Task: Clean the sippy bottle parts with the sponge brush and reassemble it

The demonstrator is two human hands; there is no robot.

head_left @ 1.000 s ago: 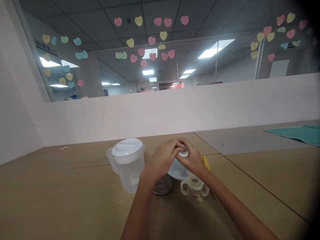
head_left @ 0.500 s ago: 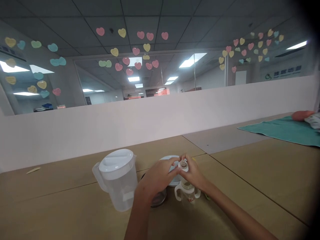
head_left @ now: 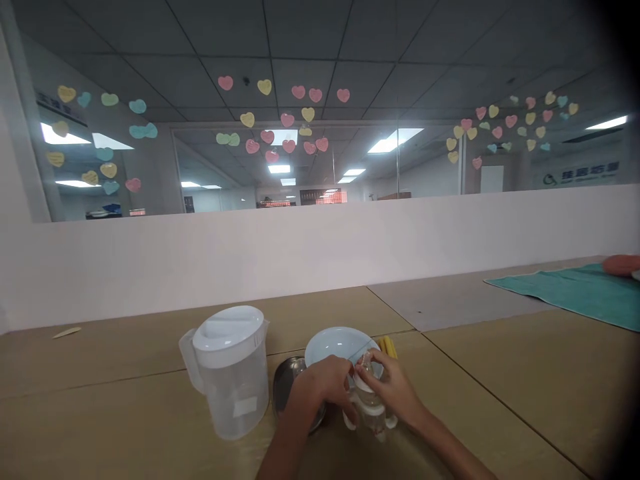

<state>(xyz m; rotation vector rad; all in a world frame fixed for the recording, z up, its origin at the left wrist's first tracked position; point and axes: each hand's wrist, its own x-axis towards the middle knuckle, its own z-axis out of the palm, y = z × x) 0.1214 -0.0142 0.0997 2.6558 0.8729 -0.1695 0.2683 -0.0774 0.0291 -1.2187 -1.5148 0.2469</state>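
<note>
Teat collar (head_left: 363,383) pinched at the mouth of a two-handled bottle (head_left: 374,419).

The right hand (head_left: 395,387) reaches in from the right, its fingers pinching the collar and teat; the left hand (head_left: 325,379) arches knuckles-up, fingers bent down by the left handle (head_left: 349,422), though whether they grip it cannot be told; the bottle stands on the tabletop (head_left: 125,427), in front of the white bowl (head_left: 325,343); a tilted collar could sit crooked, and uneven pressure, with the handle loosely braced, might tip the bottle.

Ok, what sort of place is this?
Probably an office or training room: pastel heart-shaped paper notes dot a wide glass window, bright rectangular ceiling lights show in it, and a flat brown tabletop sits below.
</note>
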